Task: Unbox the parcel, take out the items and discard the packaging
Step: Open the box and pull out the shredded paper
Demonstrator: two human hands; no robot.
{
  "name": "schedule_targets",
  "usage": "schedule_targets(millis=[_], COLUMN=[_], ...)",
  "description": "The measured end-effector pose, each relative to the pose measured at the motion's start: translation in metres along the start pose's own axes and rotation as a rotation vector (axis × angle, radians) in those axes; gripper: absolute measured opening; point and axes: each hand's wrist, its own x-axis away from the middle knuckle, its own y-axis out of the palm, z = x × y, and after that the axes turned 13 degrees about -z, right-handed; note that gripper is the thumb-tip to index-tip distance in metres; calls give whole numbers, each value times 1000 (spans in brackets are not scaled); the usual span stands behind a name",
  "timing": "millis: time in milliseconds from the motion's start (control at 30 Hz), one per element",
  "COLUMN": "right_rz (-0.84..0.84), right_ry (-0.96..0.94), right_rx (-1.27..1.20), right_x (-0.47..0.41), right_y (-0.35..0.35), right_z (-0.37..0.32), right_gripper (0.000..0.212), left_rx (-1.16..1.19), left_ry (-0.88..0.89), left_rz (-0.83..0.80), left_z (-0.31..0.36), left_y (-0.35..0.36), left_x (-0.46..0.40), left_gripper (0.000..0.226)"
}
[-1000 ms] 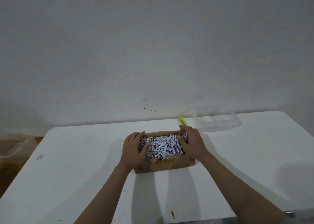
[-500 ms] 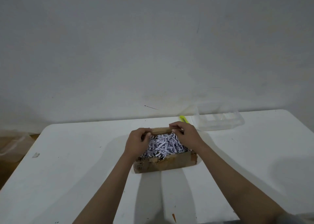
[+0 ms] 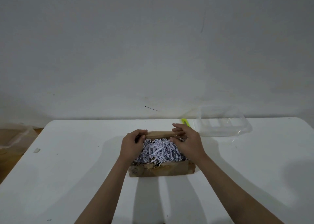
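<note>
A white worktop [image 3: 68, 181] stands against a plain grey wall [image 3: 153, 45]. Near its middle sits an open cardboard box [image 3: 161, 171] filled with shredded paper [image 3: 159, 151]. The left hand [image 3: 131, 146] and right hand [image 3: 189, 143] are both curled closed around the box's far flap [image 3: 160, 134]. A second ago they rested flat on the shreds; since then they have moved back and taken hold of the flap. Behind the box lie a yellow-green cutter [image 3: 185, 122] and a clear plastic tub [image 3: 224, 121].

One box [image 3: 161, 170], two hands [image 3: 131, 146], one tub [image 3: 224, 121]
</note>
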Motion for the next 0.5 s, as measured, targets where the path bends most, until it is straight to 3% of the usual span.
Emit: schedule_targets(millis=[200, 500], right_rz=[-141, -170], right_ry=[85, 221], right_rx=[-3, -20], right_x=[-6, -16], right_y=[1, 3], right_z=[3, 2], right_gripper=[45, 34], left_rx=[-17, -35], left_ry=[-14, -39], left_rz=[-18, -68], left_z=[1, 1], left_y=[-1, -1], left_x=[0, -1], left_gripper=[19, 22])
